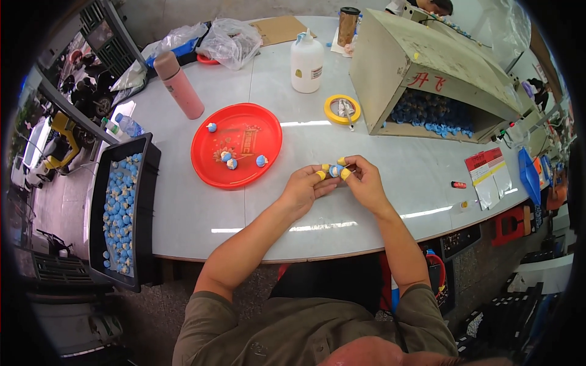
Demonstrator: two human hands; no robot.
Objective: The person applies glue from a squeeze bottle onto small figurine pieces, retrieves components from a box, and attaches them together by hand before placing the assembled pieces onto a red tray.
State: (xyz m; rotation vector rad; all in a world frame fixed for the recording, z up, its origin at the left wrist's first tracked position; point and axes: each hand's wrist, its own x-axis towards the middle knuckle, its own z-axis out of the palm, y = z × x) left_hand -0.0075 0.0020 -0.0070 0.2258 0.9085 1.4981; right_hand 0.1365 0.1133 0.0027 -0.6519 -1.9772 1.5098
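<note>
Over the middle of the table, my left hand (303,188) and my right hand (366,184) meet, pinching one small blue-and-cream ball-shaped piece (335,171) between them. Yellow finger covers wrap the thumb and index tips of both hands. Part of the piece is hidden by those fingertips, and what it is exactly is too small to tell. To the left of my hands lies a round red plastic tray (204,168). Several similar small pieces rest in it, among them a blue-and-white one (262,160) near its right side.
A long black bin (144,213) holding many blue pieces stands at the left edge. Behind are a pink bottle (180,86), a white squeeze bottle (306,66) and a yellow tape roll (331,110). An open-fronted box (397,73) with blue pieces inside occupies the back right.
</note>
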